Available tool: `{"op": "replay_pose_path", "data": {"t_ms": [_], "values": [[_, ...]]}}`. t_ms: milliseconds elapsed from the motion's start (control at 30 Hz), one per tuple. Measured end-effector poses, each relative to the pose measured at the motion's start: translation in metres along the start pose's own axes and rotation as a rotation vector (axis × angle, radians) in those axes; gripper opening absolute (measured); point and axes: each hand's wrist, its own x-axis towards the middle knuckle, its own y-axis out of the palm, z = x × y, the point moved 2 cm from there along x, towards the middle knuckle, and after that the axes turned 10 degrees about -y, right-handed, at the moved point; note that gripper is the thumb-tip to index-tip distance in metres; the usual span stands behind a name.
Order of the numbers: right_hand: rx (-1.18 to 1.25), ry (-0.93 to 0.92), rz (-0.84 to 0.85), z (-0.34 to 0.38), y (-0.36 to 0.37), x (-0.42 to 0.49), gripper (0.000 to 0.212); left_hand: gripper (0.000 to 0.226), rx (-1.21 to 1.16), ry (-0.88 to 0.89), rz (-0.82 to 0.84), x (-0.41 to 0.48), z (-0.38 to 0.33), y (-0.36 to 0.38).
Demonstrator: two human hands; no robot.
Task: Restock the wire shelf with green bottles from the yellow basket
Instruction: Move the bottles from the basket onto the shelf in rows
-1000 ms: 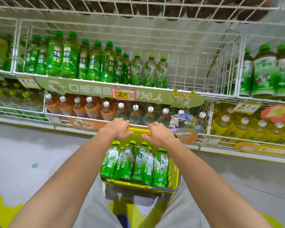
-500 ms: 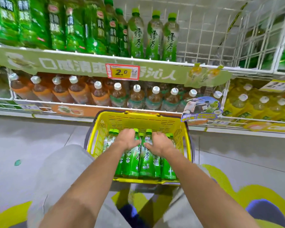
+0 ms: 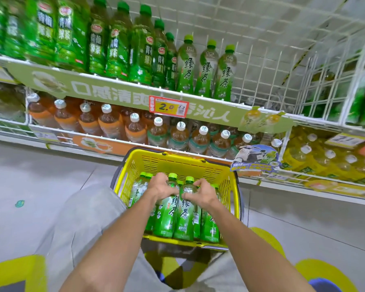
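Shop aisle, grey floor, white wire shelf ahead.

1. Yellow basket: perforated plastic walls, set below the front edge of the lower tier, between the person's forearms. Contents: green bottles with light-green caps, packed side by side and touching.

2. Left hand: fingers curled over the shoulder of the left-hand bottle, just under its cap.

3. Right hand: thumb and fingers closed round the neck of the right-hand bottle. Both gripped bottles stand in the basket, touching one another; whether either is lifted off the bottom cannot be told.

4. Upper tier: three matching bottles upright in a row, touching; darker green bottles just beside them on the left. Red-and-yellow price tag on the front rail, over a green banner.

5. Lower tier: brown tea bottles, white caps, in rows.

6. Right bay: yellow bottles, white caps.
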Motion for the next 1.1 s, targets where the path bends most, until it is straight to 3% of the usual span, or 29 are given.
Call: {"op": "replay_pose_path", "data": {"t_ms": [133, 433, 700, 867, 1000, 1100], "values": [[0.06, -0.064, -0.04, 0.002, -0.005, -0.013, 0.074, 0.056, -0.102, 0.019, -0.027, -0.006, 0.0, 0.0], [-0.003, -0.415, -0.209, 0.064, -0.073, -0.038, 0.079, 0.056, -0.266, 0.311, -0.205, -0.051, -0.039, -0.063], [-0.004, -0.748, -0.418, 0.165, -0.209, -0.079, 0.087, 0.066, -0.267, 0.629, -0.287, -0.134, -0.169, -0.157], [0.018, -0.806, -0.572, 0.201, -0.296, -0.081, 0.085, 0.071, -0.29, 0.766, -0.295, -0.166, -0.262, -0.187], [0.077, -0.807, -0.592, 0.21, -0.347, -0.063, 0.081, 0.078, -0.301, 0.799, -0.269, -0.158, -0.326, -0.188], [0.104, -0.772, -0.616, 0.201, -0.376, -0.033, 0.079, 0.053, -0.297, 0.788, -0.228, -0.137, -0.364, -0.178]]}}
